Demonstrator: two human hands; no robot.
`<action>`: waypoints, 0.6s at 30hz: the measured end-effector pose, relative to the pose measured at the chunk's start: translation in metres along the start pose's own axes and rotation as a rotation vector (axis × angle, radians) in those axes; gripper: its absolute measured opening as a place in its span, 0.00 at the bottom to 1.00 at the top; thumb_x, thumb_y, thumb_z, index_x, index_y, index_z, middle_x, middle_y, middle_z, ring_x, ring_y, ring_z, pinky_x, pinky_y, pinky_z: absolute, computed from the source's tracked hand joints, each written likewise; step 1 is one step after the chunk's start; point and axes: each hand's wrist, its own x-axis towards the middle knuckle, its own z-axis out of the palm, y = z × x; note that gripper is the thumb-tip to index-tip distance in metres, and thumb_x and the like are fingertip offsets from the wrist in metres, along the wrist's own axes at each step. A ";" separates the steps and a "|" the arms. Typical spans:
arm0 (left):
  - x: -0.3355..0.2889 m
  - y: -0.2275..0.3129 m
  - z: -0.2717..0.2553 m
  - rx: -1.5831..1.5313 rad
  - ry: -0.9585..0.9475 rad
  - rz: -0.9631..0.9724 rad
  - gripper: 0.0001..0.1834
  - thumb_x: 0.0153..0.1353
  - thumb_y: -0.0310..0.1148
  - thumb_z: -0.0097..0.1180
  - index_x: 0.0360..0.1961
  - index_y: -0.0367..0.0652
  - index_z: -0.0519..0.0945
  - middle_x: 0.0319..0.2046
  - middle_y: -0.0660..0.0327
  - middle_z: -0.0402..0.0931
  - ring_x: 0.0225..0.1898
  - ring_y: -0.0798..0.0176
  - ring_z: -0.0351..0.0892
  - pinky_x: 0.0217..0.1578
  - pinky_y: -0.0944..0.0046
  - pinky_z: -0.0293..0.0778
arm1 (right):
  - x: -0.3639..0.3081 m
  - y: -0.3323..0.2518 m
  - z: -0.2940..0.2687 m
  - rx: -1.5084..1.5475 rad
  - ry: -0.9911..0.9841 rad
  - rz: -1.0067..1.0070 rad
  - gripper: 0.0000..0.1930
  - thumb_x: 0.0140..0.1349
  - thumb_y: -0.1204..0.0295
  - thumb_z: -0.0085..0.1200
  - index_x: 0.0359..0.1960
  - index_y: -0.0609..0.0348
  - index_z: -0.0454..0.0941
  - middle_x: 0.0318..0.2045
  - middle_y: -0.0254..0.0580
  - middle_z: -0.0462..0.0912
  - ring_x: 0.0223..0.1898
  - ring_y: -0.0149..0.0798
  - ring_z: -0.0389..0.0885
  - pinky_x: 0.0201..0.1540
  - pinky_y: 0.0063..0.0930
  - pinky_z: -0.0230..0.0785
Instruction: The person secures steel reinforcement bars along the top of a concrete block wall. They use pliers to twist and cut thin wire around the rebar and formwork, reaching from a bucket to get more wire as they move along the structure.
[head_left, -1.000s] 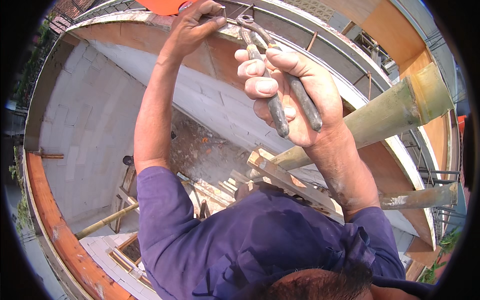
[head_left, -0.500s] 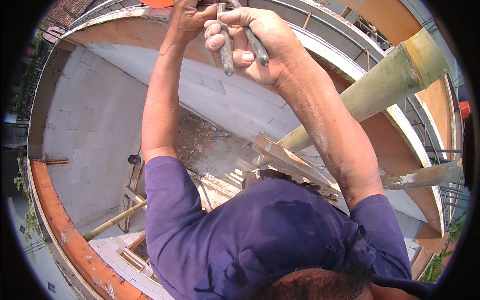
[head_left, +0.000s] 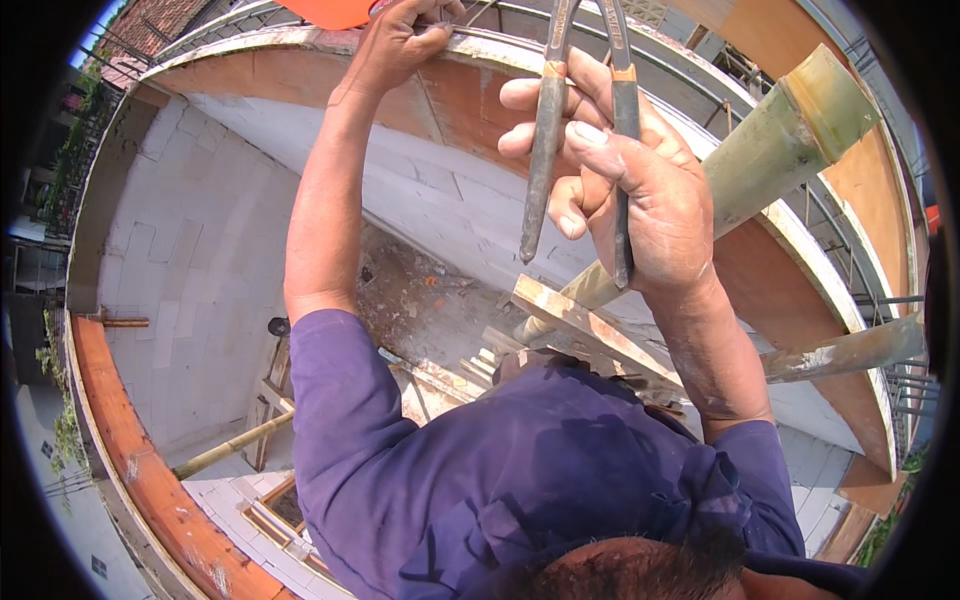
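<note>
My right hand (head_left: pixel 650 195) is raised in front of me around a pair of pincers (head_left: pixel 625 150). Their two dark-gripped handles stand apart, one along the palm and the other by the fingertips; the jaws lie beyond the upper edge. My left hand (head_left: pixel 405 45) is closed at the top edge of the curved formwork board (head_left: pixel 440 105), close to thin steel bars (head_left: pixel 520 42). What its fingers pinch is too small to make out. An orange object (head_left: pixel 325 10), cut off by the frame, lies beside that hand.
A thick bamboo pole (head_left: pixel 770 150) slants up at the right, with another bamboo pole (head_left: pixel 850 347) below it. Wooden planks (head_left: pixel 590 320) stand under my right forearm. Pale block walls (head_left: pixel 160 260) enclose a littered floor (head_left: pixel 410 290) far below. Orange-brown boarding (head_left: pixel 130 430) curves along the left.
My right hand has drawn back down and to the right with the pincers, away from my left hand. The left hand stays near the board's edge, shifted slightly.
</note>
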 end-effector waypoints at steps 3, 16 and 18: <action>0.004 -0.006 -0.003 0.017 -0.058 0.056 0.10 0.57 0.28 0.59 0.40 0.40 0.84 0.36 0.54 0.83 0.39 0.58 0.83 0.42 0.58 0.79 | -0.028 -0.016 -0.009 -0.215 0.007 -0.093 0.36 0.68 0.70 0.46 0.75 0.76 0.50 0.58 0.64 0.73 0.49 0.38 0.83 0.25 0.15 0.73; 0.006 0.036 -0.034 0.374 -0.245 -0.221 0.19 0.65 0.51 0.65 0.43 0.47 0.82 0.29 0.63 0.79 0.34 0.64 0.78 0.35 0.57 0.72 | -0.105 -0.060 -0.072 -0.534 0.310 -0.507 0.41 0.62 0.68 0.56 0.74 0.73 0.53 0.44 0.45 0.75 0.37 0.32 0.77 0.37 0.21 0.71; 0.018 0.049 -0.032 0.656 -0.328 -0.223 0.22 0.62 0.55 0.65 0.38 0.45 0.81 0.31 0.59 0.81 0.34 0.55 0.81 0.38 0.52 0.75 | -0.102 -0.087 -0.086 -0.766 0.416 -0.612 0.41 0.62 0.68 0.56 0.74 0.73 0.53 0.44 0.45 0.75 0.37 0.32 0.77 0.37 0.21 0.72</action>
